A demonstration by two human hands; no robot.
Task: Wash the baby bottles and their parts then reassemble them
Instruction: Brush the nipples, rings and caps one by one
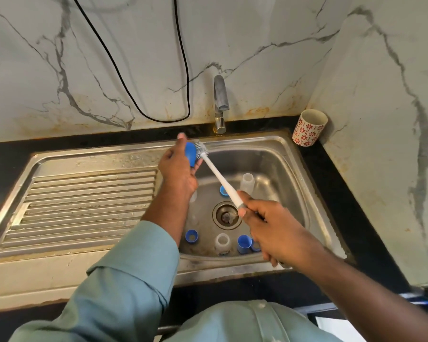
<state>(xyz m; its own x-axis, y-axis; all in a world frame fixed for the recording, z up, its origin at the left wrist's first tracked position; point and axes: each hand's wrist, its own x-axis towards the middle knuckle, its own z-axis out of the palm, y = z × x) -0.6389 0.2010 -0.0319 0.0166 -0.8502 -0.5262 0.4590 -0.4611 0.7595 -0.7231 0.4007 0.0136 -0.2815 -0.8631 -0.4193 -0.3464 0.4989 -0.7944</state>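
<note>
My left hand (177, 169) holds a blue bottle cap (191, 154) above the sink's back left corner. My right hand (269, 225) grips the handle of a white bottle brush (220, 177), whose grey bristle head touches the cap. In the steel sink (289, 169) lie a clear bottle (247, 182) at the back, another clear bottle (222, 243) at the front, a blue cap (244, 243), a blue ring (191, 236) and a second blue ring (223, 191) partly hidden by the brush.
The tap (220, 104) stands behind the sink, with no water running. A ribbed drainboard (84, 206) lies to the left. A red-flowered cup (309, 128) sits in the back right corner of the black counter. A black cable (158, 117) hangs on the marble wall.
</note>
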